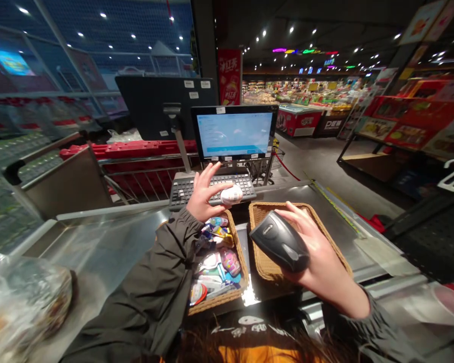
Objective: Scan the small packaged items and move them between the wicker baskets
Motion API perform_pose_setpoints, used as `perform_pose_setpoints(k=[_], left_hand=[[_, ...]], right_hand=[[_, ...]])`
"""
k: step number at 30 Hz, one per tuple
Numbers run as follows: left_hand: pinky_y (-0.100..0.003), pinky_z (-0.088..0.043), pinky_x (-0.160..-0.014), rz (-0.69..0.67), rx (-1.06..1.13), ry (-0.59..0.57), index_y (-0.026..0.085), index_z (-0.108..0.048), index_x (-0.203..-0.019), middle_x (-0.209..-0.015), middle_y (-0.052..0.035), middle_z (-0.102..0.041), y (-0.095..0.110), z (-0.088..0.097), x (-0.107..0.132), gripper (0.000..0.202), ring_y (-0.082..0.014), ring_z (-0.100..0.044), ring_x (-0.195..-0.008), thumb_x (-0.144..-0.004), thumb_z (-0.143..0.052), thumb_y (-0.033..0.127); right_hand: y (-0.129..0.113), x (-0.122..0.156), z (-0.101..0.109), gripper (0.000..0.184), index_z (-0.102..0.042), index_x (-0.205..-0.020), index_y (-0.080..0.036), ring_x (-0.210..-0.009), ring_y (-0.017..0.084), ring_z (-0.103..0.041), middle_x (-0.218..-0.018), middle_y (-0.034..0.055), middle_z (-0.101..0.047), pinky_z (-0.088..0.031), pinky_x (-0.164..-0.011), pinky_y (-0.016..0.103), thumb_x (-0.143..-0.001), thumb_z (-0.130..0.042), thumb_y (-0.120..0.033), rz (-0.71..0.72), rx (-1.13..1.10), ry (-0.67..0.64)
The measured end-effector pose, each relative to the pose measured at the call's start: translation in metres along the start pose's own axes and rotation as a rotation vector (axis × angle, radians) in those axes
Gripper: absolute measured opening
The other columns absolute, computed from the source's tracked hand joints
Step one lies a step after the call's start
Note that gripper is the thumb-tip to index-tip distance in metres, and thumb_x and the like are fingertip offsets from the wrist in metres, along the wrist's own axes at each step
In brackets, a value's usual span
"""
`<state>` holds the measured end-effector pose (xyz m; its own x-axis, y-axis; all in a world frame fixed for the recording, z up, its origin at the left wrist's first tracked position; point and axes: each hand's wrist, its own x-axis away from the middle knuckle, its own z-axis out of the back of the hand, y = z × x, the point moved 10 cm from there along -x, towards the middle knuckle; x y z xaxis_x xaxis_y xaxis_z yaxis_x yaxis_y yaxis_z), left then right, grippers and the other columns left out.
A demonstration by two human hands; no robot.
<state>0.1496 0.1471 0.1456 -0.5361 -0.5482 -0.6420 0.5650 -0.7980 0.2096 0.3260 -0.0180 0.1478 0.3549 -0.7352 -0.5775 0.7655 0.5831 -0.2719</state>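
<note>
Orange clothing (268,354) lines six o'clock. Right hand (314,247) grips a barcode scanner (282,242) at four; left hand (205,195) pinches a white item (232,194).

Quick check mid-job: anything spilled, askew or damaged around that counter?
Nothing stands out. Small packets lie jumbled but inside the left basket. The left hand holds a small white item, the right hand a scanner. The bagged goods at the left edge are too blurred to judge.

Toward the near left corner of the steel counter (106,247), there lay a clear plastic bag (22,297). Beyond the counter's far edge stood a red banner (230,78) and a red freezer (299,121); to the right, a shelf (367,157) carried red boxes (408,135).
</note>
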Motion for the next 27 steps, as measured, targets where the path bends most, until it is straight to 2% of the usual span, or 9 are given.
perform_pose_setpoints(k=[7, 11, 19, 22, 27], left_hand=[[-0.067, -0.009, -0.116, 0.036, -0.046, -0.056, 0.03, -0.064, -0.126, -0.165, -0.0082, -0.019, -0.02, 0.018, 0.026, 0.052, -0.0358, -0.014, -0.152, -0.075, -0.071, 0.037], [-0.068, -0.008, -0.116, 0.063, -0.066, -0.066, 0.031, -0.062, -0.128, -0.165, -0.0072, -0.02, -0.027, 0.028, 0.039, 0.053, -0.0351, -0.013, -0.152, -0.076, -0.07, 0.033], [-0.067, -0.009, -0.116, 0.154, -0.012, -0.095, 0.027, -0.063, -0.126, -0.162, -0.0123, -0.028, -0.044, 0.036, 0.064, 0.051, -0.0358, -0.024, -0.149, -0.078, -0.07, 0.043], [-0.068, -0.011, -0.116, 0.185, 0.028, -0.203, 0.027, -0.063, -0.127, -0.161, -0.0121, -0.031, -0.052, 0.024, 0.078, 0.054, -0.0366, -0.027, -0.148, -0.078, -0.07, 0.048], [-0.07, -0.011, -0.115, 0.212, 0.033, -0.405, 0.03, -0.065, -0.125, -0.158, -0.0094, -0.037, -0.054, -0.018, 0.11, 0.05, -0.0362, -0.028, -0.147, -0.076, -0.071, 0.042]], right_hand=[[-0.019, -0.01, -0.019, 0.038, -0.058, -0.119, -0.022, -0.144, 0.039, -0.034, -0.138, 0.0162, -0.053, -0.028, -0.114, 0.069, -0.081, -0.06, -0.024, 0.033, -0.028, -0.031], [-0.026, -0.013, -0.031, 0.041, -0.058, -0.12, -0.023, -0.142, 0.038, -0.037, -0.137, 0.0146, -0.055, -0.027, -0.115, 0.069, -0.079, -0.061, -0.024, 0.043, -0.053, -0.057], [-0.032, -0.013, -0.041, 0.043, -0.057, -0.122, -0.023, -0.142, 0.037, -0.038, -0.136, 0.0139, -0.056, -0.027, -0.115, 0.069, -0.079, -0.062, -0.023, 0.032, -0.071, -0.076], [-0.028, -0.01, -0.048, 0.045, -0.058, -0.123, -0.023, -0.142, 0.038, -0.038, -0.136, 0.0143, -0.056, -0.027, -0.114, 0.07, -0.078, -0.063, -0.024, 0.008, -0.077, -0.103], [-0.022, -0.006, -0.064, 0.045, -0.06, -0.121, -0.022, -0.14, 0.039, -0.039, -0.135, 0.0153, -0.056, -0.027, -0.113, 0.072, -0.077, -0.066, -0.026, -0.03, -0.104, -0.168]])
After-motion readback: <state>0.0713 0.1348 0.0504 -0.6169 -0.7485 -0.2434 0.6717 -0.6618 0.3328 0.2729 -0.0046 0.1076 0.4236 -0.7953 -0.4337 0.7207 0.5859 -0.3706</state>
